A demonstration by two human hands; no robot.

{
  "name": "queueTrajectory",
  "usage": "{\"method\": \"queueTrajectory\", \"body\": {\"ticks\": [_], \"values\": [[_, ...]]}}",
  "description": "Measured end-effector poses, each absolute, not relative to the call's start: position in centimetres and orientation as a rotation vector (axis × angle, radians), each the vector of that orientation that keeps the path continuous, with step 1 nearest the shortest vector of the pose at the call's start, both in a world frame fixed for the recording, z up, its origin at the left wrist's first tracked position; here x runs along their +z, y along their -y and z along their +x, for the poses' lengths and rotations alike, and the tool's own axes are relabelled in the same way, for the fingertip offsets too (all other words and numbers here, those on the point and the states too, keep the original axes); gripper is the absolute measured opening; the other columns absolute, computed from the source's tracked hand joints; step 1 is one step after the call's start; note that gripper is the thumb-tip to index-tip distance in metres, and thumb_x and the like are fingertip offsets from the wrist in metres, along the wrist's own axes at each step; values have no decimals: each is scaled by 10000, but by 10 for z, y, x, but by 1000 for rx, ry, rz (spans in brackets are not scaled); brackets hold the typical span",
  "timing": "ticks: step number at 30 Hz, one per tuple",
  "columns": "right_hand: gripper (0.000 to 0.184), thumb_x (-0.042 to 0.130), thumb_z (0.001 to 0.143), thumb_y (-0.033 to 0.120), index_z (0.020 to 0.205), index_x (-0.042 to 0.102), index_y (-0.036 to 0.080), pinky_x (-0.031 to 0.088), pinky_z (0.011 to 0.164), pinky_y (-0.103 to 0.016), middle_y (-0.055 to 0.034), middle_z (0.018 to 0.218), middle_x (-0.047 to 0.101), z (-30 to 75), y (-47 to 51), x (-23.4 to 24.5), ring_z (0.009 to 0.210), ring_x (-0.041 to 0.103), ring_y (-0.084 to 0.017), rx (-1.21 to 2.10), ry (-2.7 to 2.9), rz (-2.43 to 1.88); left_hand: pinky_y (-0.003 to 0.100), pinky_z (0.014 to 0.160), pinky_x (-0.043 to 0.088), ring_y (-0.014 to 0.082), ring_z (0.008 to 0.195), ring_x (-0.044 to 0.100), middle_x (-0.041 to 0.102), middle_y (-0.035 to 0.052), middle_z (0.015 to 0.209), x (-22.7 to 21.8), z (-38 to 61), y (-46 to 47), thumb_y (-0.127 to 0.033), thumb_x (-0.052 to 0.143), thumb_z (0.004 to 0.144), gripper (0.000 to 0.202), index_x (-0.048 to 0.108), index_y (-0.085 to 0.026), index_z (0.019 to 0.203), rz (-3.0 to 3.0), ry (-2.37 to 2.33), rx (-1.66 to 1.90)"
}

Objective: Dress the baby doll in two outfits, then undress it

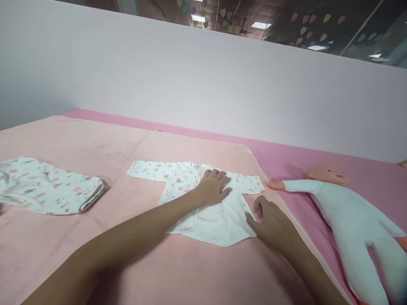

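Note:
A small white baby shirt (181, 182) with a pink and green print lies spread out, sleeves stretched to both sides. Its right-hand front is plain white, with a small tie or seam detail near the middle. My left hand (213, 186) rests flat on the upper chest of the shirt, fingers spread. Beside the shirt's right edge is my right hand (270, 221); its fingers are bent, and the thumb stands apart at the fabric's edge. No cloth shows between thumb and fingers.
A peach blanket (95, 140) lies over a pink mat (286, 161). Folded printed baby clothing (47, 184) sits at left. A baby doll (343, 212) in white lies at right, one hand near the shirt's sleeve. A white wall (190, 80) rises behind, with glass above.

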State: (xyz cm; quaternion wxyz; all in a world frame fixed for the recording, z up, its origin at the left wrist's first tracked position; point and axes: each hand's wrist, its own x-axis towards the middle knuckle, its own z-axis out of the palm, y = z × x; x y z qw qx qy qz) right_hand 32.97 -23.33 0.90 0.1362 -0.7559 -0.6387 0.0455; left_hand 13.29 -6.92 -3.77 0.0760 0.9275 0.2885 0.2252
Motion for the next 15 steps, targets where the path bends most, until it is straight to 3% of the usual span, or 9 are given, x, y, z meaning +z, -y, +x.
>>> {"method": "queueTrajectory", "body": {"ticks": [3,5,8,12,15], "values": [[276,591,967,431,1151,561,228,535,827,-422,-108,1076,693,319,230,2,999,659,-291,-78,1860,-1861,544,1135,362,331,1322,504,595,99,1481,-38,133,70,-518,392,1074,463,569,-249,1407,2751,-869,696],[351,564,1009,415,1308,561,230,528,1002,-482,-140,1265,680,310,228,-2,1196,635,-315,-83,1937,-1680,535,1129,369,328,1321,502,601,93,1467,-38,134,71,-525,396,1072,479,526,-259,1449,2724,-873,711],[435,526,1052,414,1459,536,261,476,1148,-510,-132,1474,610,298,229,-7,1399,548,-312,13,2117,-1576,536,1119,369,333,1326,489,576,92,1502,-39,133,71,-477,359,1088,476,500,-274,1495,2756,-872,696],[619,424,1103,451,1694,285,335,403,1239,-542,-80,1730,355,291,234,-10,1582,356,-309,187,2303,-1630,549,1115,356,351,1335,478,530,105,1561,-42,132,69,-338,304,1090,471,551,-272,1486,2868,-865,630],[652,367,1121,466,1730,159,364,331,1283,-570,-46,1784,227,292,236,-10,1633,247,-310,256,2360,-1655,548,1141,344,351,1341,481,528,98,1574,-40,131,66,-325,323,1082,482,556,-280,1501,2888,-839,593]]}}
